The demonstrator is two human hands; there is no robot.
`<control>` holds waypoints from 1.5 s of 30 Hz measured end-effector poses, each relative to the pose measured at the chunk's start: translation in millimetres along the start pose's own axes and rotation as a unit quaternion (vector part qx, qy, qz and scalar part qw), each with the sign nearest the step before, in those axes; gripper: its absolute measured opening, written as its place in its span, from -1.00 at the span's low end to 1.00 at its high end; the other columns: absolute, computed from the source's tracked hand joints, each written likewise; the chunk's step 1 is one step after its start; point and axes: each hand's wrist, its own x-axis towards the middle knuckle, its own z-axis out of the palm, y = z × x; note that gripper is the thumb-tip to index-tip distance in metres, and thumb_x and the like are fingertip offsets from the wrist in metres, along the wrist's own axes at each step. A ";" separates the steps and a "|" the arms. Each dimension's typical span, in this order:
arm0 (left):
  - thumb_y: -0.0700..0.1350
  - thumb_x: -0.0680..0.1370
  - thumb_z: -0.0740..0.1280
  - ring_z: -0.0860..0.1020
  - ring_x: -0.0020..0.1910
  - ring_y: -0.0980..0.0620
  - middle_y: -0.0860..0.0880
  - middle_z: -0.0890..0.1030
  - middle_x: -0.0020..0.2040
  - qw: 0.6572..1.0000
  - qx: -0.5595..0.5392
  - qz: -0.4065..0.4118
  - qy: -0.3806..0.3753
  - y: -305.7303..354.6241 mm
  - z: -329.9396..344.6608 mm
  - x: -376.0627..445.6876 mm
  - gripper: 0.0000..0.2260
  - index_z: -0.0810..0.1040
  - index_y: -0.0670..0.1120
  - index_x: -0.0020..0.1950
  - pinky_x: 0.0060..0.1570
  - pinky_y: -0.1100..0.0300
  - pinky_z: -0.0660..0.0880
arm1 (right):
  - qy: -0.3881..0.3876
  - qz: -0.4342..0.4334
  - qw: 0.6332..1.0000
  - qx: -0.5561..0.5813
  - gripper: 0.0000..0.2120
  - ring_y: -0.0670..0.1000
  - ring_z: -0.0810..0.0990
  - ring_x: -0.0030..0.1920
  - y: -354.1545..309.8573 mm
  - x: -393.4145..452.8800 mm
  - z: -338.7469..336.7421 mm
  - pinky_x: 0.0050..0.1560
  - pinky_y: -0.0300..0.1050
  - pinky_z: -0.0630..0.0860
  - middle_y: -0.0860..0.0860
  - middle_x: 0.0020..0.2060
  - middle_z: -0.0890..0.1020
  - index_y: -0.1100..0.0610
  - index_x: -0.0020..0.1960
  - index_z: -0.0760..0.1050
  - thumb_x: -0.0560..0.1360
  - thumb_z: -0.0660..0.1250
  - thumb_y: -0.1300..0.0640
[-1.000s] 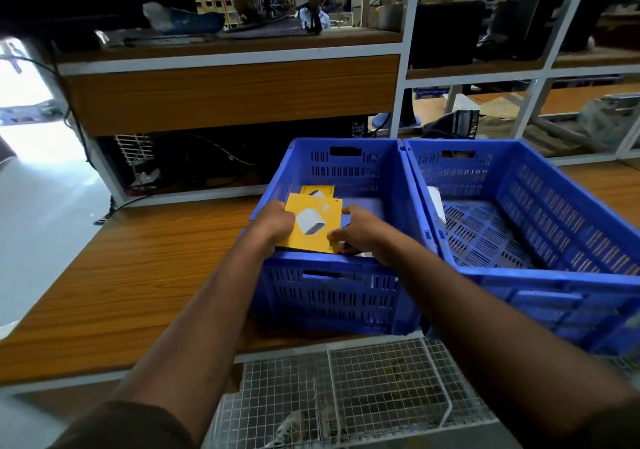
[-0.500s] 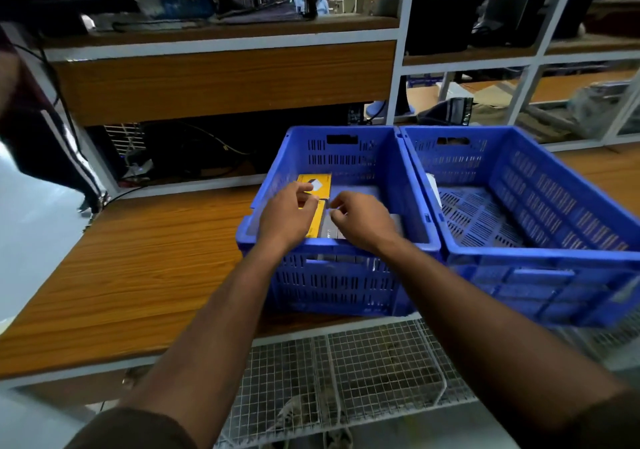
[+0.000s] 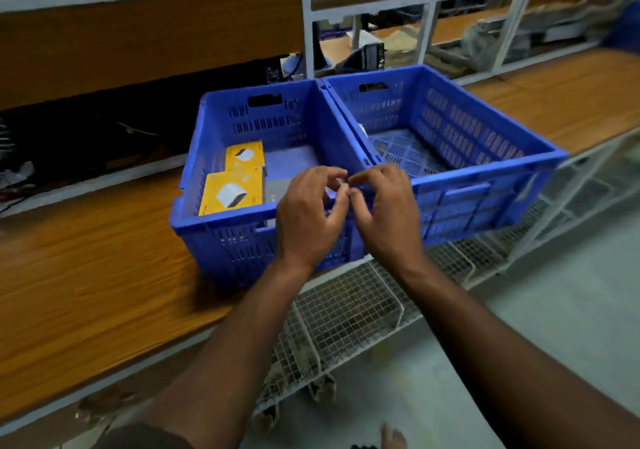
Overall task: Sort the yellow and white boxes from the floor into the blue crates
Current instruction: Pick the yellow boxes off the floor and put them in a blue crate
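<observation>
Yellow cardboard box is now down flat in the left blue slatted plastic crate, near-left corner, touching a second yellow box behind it. Left hand and right hand have let go and pulled back over the near rim, fingers loosely curled, holding nothing. Right blue crate on the wooden bench looks near empty. Drop done; probably back to the floor next.
</observation>
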 end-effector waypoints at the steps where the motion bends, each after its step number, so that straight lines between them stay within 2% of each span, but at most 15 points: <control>1: -0.11 0.60 0.37 0.57 -0.12 0.02 0.02 0.62 -0.05 1.000 -0.011 0.010 -0.002 4.0 5.2 -5.5 -0.87 0.61 -0.08 0.13 -0.15 0.15 0.51 | 0.008 0.004 1.000 -0.010 -0.91 0.02 0.47 0.05 3.5 -9.1 -6.1 0.06 -0.28 0.30 0.01 -0.04 0.55 0.12 0.01 0.58 0.52 0.36 0.15; 6: -0.17 0.57 0.39 0.60 -0.12 0.03 0.02 0.66 -0.04 0.997 -0.066 0.019 -0.040 27.8 34.0 -36.2 -0.87 0.62 -0.10 0.10 -0.10 0.15 0.50 | 0.025 0.058 0.996 -0.064 -0.83 0.05 0.48 0.08 26.1 -55.8 -39.1 0.14 -0.21 0.33 0.03 0.00 0.56 0.13 0.07 0.57 0.49 0.36 0.17; 10: -0.12 0.59 0.38 0.61 -0.08 0.09 0.05 0.65 0.01 0.986 -0.108 -0.005 -0.126 49.5 57.2 -67.1 -0.83 0.59 -0.07 0.17 -0.07 0.08 0.58 | 0.012 0.124 0.987 -0.103 -0.73 0.07 0.48 0.14 46.4 -101.7 -66.2 0.21 -0.13 0.37 0.04 0.07 0.56 0.13 0.17 0.55 0.49 0.33 0.12; 14: -0.08 0.59 0.37 0.61 -0.04 0.06 0.05 0.63 0.04 0.971 -0.125 0.007 -0.206 78.4 76.2 -100.6 -0.81 0.57 -0.06 0.18 -0.06 0.02 0.58 | 0.008 0.182 0.974 -0.137 -0.70 0.07 0.47 0.17 59.1 -150.7 -93.1 0.25 -0.08 0.39 0.05 0.09 0.55 0.16 0.21 0.53 0.50 0.36 0.13; 21: -0.09 0.54 0.40 0.59 -0.02 0.03 0.04 0.62 0.04 0.937 -0.168 0.037 -0.305 140.3 87.1 -182.6 -0.79 0.58 -0.06 0.17 0.00 0.09 0.54 | 0.029 0.261 0.945 -0.194 -0.68 0.06 0.45 0.18 54.5 -248.1 -155.6 0.25 -0.07 0.41 0.04 0.10 0.54 0.13 0.22 0.52 0.49 0.35 0.08; 25: -0.10 0.55 0.41 0.56 -0.02 0.11 0.08 0.62 0.06 0.911 -0.191 0.064 -0.360 183.5 73.0 -243.5 -0.78 0.57 -0.05 0.19 0.00 0.21 0.45 | 0.051 0.325 0.918 -0.223 -0.68 0.06 0.45 0.20 37.4 -330.8 -191.8 0.23 -0.01 0.44 0.01 0.12 0.53 0.10 0.23 0.51 0.50 0.33 0.07; 28: -0.08 0.57 0.40 0.54 -0.01 0.18 0.11 0.61 0.09 0.885 -0.206 0.089 -0.408 212.8 58.1 -290.2 -0.78 0.56 -0.03 0.21 0.00 0.23 0.46 | 0.078 0.377 0.892 -0.235 -0.68 0.05 0.45 0.21 18.9 -396.4 -211.7 0.22 0.01 0.45 -0.01 0.12 0.53 0.08 0.23 0.51 0.50 0.31 0.05; 32: -0.05 0.57 0.38 0.58 -0.03 0.16 0.13 0.60 0.08 0.844 -0.227 0.137 -0.466 249.2 46.0 -348.3 -0.78 0.54 0.01 0.21 -0.03 0.10 0.55 | 0.110 0.437 0.856 -0.251 -0.68 0.06 0.46 0.19 -10.5 -474.0 -232.3 0.17 0.01 0.46 0.00 0.10 0.53 0.08 0.22 0.52 0.48 0.32 0.05; 38: -0.05 0.57 0.38 0.57 -0.01 0.19 0.16 0.59 0.10 0.766 -0.257 0.217 -0.548 315.4 22.7 -419.0 -0.76 0.53 0.03 0.23 -0.05 0.18 0.52 | 0.146 0.526 0.793 -0.271 -0.66 0.09 0.45 0.19 -48.5 -562.0 -266.8 0.17 0.08 0.47 0.02 0.12 0.51 0.08 0.24 0.51 0.50 0.27 0.02; 45: -0.03 0.58 0.35 0.53 0.00 0.26 0.20 0.57 0.10 0.678 -0.278 0.287 -0.617 380.0 28.8 -472.6 -0.78 0.51 0.06 0.23 -0.07 0.26 0.45 | 0.215 0.599 0.718 -0.283 -0.68 0.04 0.42 0.25 -62.9 -626.7 -309.8 0.23 0.01 0.44 0.00 0.16 0.50 0.08 0.28 0.50 0.53 0.31 0.08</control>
